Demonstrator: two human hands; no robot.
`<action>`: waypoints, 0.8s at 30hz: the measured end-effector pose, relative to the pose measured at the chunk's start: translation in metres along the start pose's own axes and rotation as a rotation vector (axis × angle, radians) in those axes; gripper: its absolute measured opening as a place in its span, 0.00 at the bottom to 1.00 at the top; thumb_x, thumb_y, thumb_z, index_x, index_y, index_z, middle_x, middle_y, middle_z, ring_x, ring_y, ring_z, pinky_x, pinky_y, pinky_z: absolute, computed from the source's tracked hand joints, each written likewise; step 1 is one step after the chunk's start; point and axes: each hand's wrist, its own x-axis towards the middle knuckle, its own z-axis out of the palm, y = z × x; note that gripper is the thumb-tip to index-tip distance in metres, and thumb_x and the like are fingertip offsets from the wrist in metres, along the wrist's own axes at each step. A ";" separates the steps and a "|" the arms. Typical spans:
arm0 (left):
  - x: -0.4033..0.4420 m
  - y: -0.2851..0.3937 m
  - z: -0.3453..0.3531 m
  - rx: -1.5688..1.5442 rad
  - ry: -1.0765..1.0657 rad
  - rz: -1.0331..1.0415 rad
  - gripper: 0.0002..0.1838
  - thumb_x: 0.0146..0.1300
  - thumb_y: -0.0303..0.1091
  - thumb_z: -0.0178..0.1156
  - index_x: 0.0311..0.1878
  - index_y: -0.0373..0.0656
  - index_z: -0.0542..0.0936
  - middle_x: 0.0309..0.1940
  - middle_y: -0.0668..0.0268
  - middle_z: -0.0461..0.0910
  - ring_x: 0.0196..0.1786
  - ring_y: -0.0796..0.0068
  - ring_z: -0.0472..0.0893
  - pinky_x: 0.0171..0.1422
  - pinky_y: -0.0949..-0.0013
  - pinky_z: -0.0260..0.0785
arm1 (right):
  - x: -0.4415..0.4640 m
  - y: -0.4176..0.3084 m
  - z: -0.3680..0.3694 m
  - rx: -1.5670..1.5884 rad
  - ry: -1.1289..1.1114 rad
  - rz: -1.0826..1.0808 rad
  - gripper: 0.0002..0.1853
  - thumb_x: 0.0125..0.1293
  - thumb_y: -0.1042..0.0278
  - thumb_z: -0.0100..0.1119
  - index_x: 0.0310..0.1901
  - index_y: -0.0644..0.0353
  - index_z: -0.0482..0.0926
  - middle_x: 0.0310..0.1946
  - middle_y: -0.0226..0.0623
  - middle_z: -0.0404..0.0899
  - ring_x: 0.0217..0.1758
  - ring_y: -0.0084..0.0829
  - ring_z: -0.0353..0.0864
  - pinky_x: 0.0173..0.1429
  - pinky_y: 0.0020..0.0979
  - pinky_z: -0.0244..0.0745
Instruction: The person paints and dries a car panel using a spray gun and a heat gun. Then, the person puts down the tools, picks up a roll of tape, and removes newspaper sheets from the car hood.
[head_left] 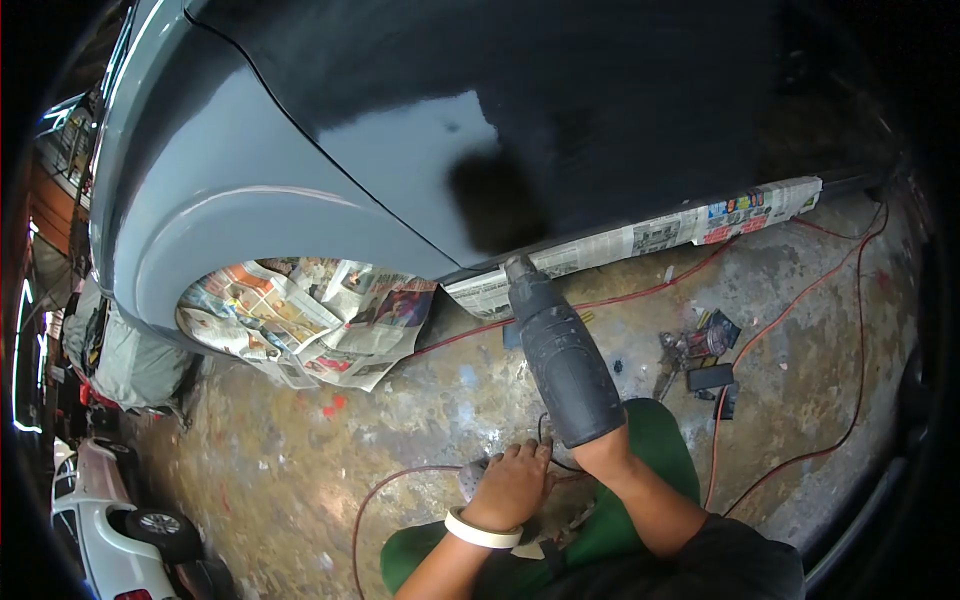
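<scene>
Black plastic makes up the body of the heat gun (565, 365), which sits in the right hand (605, 452) over the floor (270, 450), its metal nozzle (517, 267) aimed at the lower edge of the grey car door (420, 140). Whether nozzle and door touch cannot be told.

The gun looks rigid and fairly weighty, with much of its bulk ahead of the grip. Its scuffed shell should be sturdy rather than slippery; the handle is the place to take hold, well back from the nozzle, which may be hot. The right hand seems closed round that handle, though the gun's body hides most of the fingers.

The left hand (512, 487) lies back upward near the knees, fingers close together and slightly bent. A pale patterned item (470, 480) shows beside it; whether the fingers press or pinch anything cannot be told.

Counted: one heat gun, one white wristband (483, 530) on the left wrist, one newspaper covering (320, 320) bunched in the wheel arch, and one newspaper strip (610, 243) along the door's bottom edge. How many sheets make up either is unclear. One dark rectangular box (710, 377) lies on the floor, right of the gun, inside a loop of red hose (765, 330).
</scene>
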 end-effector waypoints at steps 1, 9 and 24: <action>0.001 0.002 -0.004 0.006 -0.028 -0.007 0.22 0.69 0.46 0.61 0.49 0.32 0.81 0.49 0.48 0.80 0.55 0.48 0.81 0.59 0.50 0.76 | 0.003 -0.001 -0.003 -0.066 -0.033 -0.046 0.29 0.53 0.73 0.75 0.57 0.68 0.76 0.49 0.52 0.81 0.51 0.51 0.84 0.53 0.40 0.80; 0.001 -0.002 0.002 0.042 -0.059 -0.013 0.16 0.68 0.40 0.58 0.49 0.37 0.82 0.49 0.53 0.82 0.54 0.52 0.82 0.57 0.53 0.77 | 0.001 0.007 0.000 -0.105 -0.002 -0.067 0.29 0.55 0.75 0.74 0.59 0.69 0.75 0.50 0.51 0.82 0.52 0.48 0.84 0.56 0.39 0.79; 0.004 -0.008 -0.002 0.042 -0.151 0.142 0.08 0.65 0.31 0.55 0.41 0.43 0.82 0.39 0.57 0.85 0.46 0.56 0.85 0.52 0.56 0.78 | 0.003 0.009 0.001 -0.039 0.049 0.018 0.26 0.58 0.76 0.71 0.59 0.68 0.76 0.52 0.49 0.82 0.54 0.44 0.84 0.59 0.38 0.78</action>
